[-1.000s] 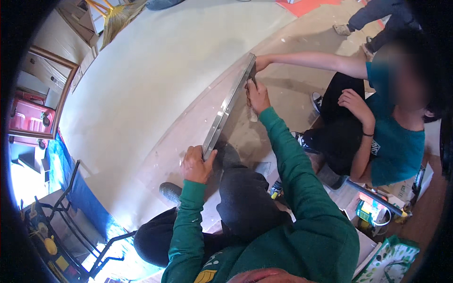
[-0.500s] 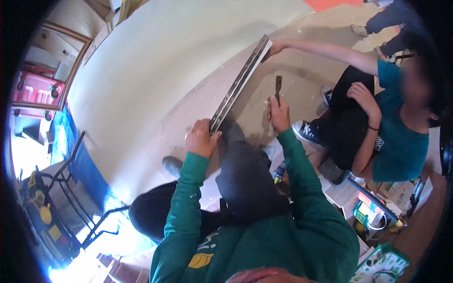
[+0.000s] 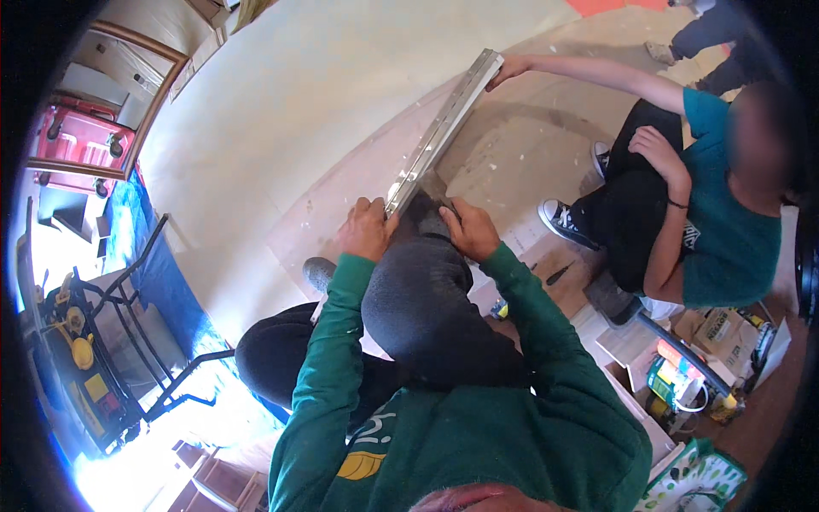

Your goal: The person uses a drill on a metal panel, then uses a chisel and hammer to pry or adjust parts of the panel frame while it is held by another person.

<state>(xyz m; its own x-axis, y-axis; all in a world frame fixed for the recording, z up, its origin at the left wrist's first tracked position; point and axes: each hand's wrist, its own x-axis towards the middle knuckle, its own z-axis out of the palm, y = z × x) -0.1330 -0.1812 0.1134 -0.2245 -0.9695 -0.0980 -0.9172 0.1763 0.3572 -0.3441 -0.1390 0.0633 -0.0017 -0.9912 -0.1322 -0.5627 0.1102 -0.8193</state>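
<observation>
A long, pale metal-faced strip (image 3: 445, 128) slants away from me above the floor. Its near end is in my left hand (image 3: 367, 229), fingers closed round it. A co-worker's hand (image 3: 509, 72) grips the far end. My right hand (image 3: 472, 229) is closed on a dark hand tool with a narrow flat head (image 3: 434, 184); the head lies close against the strip's near right side. Most of its handle is hidden by my fingers, and I cannot tell whether the head touches the strip. My bent knee (image 3: 418, 290) is just below both hands.
The co-worker in a teal shirt (image 3: 725, 230) crouches at the right. A large pale sheet (image 3: 256, 154) spreads over the floor. Boxes (image 3: 721, 341) and a patterned bag (image 3: 695, 478) stand lower right. Left are a black metal frame (image 3: 128, 316) and a wood-framed mirror (image 3: 158, 102).
My right hand has come down and left, bringing the raised tool to the strip's near end. The strip has turned slightly, showing more of its pale face. My left hand keeps its grip.
</observation>
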